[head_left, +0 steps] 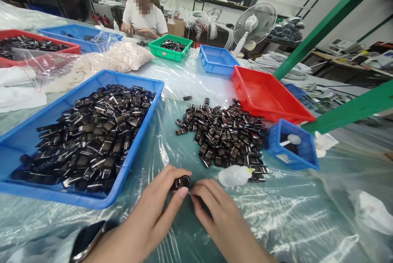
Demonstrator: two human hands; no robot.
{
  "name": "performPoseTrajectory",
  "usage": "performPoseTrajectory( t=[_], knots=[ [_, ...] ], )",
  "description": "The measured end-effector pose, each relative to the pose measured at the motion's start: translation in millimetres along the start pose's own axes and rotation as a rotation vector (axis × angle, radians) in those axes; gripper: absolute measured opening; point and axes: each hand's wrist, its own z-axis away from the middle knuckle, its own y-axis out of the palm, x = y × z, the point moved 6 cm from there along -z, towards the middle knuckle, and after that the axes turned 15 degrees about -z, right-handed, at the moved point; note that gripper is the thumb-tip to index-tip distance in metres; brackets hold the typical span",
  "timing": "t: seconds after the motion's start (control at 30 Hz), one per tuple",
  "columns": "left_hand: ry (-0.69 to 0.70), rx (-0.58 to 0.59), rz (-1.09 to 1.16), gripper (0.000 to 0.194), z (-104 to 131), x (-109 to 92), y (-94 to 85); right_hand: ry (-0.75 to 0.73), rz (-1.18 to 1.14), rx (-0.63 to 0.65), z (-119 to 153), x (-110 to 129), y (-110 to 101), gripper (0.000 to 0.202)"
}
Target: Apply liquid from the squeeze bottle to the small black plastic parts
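Between its thumb and fingers, my left hand (161, 197) holds a small dark glossy piece (181, 182) above the plastic-covered table. Close on its right, my right hand (213, 201) has its thumb and fingertips pinched together at the piece's edge; whatever they grip is too small or hidden to make out. Beyond my hands lies a loose heap of similar dark pieces (225, 132). A translucent squeeze bottle (235, 176) with a yellowish tip lies on its side at the heap's near edge. To the left, a big blue tray (123, 181) is piled with the same kind of pieces.
An empty red tray (270, 93) and a small blue bin (299, 158) with a white spoon stand at right, beside a green post (353, 109). Farther back are a green tray (166, 53), another blue tray (217, 60), a bag of pale parts (129, 55) and a seated person.
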Motion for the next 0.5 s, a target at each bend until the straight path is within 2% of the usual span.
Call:
performPoseTrajectory(
  t=[0.27,0.37,0.5],
  knots=[
    [0.054,0.003,-0.049,0.022,2.5,-1.2,0.8,-0.045,-0.028,0.053,5.4,-4.7,1.6,0.029],
    [0.087,-0.026,-0.091,0.026,4.4,-2.9,-0.4,0.004,-0.114,0.022,3.5,-7.9,-2.6,0.027],
    [0.157,0.003,-0.149,0.028,4.8,-6.8,0.1,0.126,-0.350,-0.027,-0.4,-11.1,-16.4,0.016]
  ],
)
